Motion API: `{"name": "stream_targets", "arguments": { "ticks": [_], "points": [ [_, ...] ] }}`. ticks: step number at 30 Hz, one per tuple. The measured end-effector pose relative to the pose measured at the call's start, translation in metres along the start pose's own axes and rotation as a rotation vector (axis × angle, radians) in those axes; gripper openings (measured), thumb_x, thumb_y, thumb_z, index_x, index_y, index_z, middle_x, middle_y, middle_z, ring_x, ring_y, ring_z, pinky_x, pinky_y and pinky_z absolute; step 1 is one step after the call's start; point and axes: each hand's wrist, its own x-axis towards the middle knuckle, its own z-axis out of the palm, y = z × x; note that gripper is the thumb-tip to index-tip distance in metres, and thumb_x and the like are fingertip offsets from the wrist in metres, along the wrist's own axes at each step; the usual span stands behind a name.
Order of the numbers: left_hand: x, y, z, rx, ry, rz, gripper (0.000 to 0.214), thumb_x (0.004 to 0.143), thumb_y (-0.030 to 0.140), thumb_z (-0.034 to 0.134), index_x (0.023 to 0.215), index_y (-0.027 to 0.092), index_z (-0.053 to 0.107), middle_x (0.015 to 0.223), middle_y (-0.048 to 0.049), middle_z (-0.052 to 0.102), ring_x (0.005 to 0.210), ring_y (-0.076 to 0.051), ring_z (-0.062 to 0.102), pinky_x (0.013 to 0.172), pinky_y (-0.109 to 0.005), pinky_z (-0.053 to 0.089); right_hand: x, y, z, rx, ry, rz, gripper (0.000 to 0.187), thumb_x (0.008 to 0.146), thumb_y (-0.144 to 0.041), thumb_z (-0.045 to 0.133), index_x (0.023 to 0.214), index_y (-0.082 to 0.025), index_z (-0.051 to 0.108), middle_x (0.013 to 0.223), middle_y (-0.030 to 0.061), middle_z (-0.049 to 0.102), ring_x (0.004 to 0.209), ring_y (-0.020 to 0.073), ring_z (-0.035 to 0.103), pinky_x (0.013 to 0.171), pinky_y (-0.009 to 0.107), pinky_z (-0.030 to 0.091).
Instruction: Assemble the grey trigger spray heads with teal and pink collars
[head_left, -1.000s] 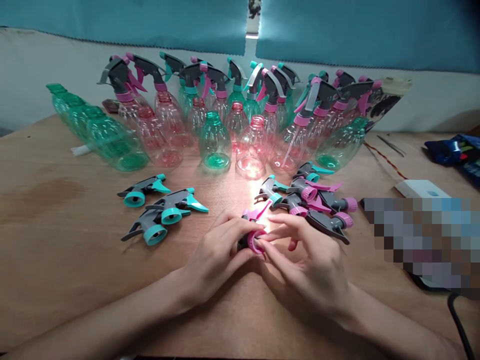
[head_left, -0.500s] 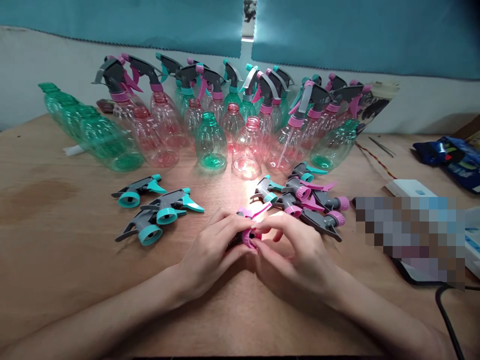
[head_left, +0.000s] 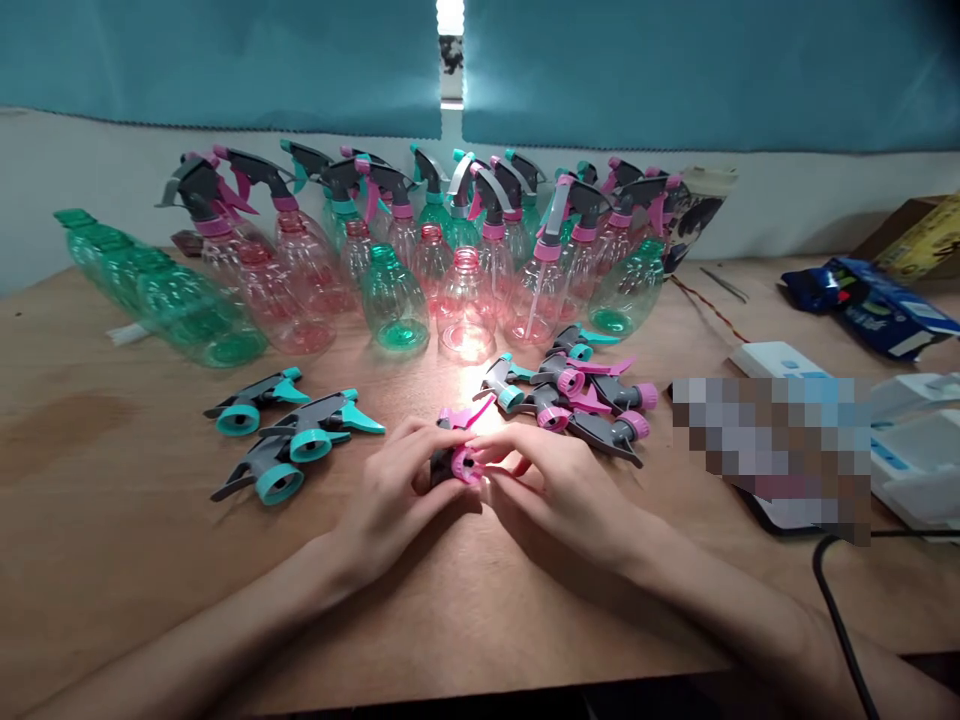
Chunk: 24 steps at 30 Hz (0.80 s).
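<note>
My left hand and my right hand meet at the middle of the wooden table. Together they pinch a grey spray head with a pink collar and pink trigger. The left fingers wrap its grey body. The right fingertips press on the pink collar. A pile of pink-collared spray heads lies just beyond my right hand. Three teal-collared spray heads lie left of my left hand.
Many pink and green clear bottles, some capped with sprayers, stand or lie along the back. White boxes, a blue packet and a black cable occupy the right side. A blurred patch covers part of that area.
The view has tilted and shifted, so everything sits lower and further left in the frame. Both hands keep hold of the pink spray head, with the right fingers curled tighter on its collar.
</note>
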Motion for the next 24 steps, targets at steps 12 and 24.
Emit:
{"name": "stream_targets", "arguments": {
  "ticks": [12, 24],
  "points": [
    [0.066, 0.012, 0.020, 0.129, 0.070, 0.199, 0.029, 0.087, 0.017, 0.060, 0.117, 0.018, 0.057, 0.108, -0.0054, 0.065, 0.098, -0.019, 0.054, 0.085, -0.033, 0.046, -0.004, -0.019, -0.005, 0.019, 0.334, -0.572, 0.024, 0.086, -0.040, 0.062, 0.075, -0.020, 0.055, 0.049, -0.0055, 0.057, 0.043, 0.0089, 0.054, 0.044, 0.023, 0.043],
    [0.114, 0.032, 0.043, 0.255, -0.134, 0.422, 0.036, 0.087, 0.028, 0.062, 0.120, 0.015, 0.057, 0.121, -0.0116, 0.063, 0.110, -0.024, 0.056, 0.094, -0.041, 0.045, -0.006, -0.006, 0.015, 0.094, 0.316, -0.591, 0.038, 0.086, -0.052, 0.058, 0.076, -0.015, 0.056, 0.049, -0.0049, 0.055, 0.045, 0.0082, 0.053, 0.051, 0.021, 0.043]
  ]
}}
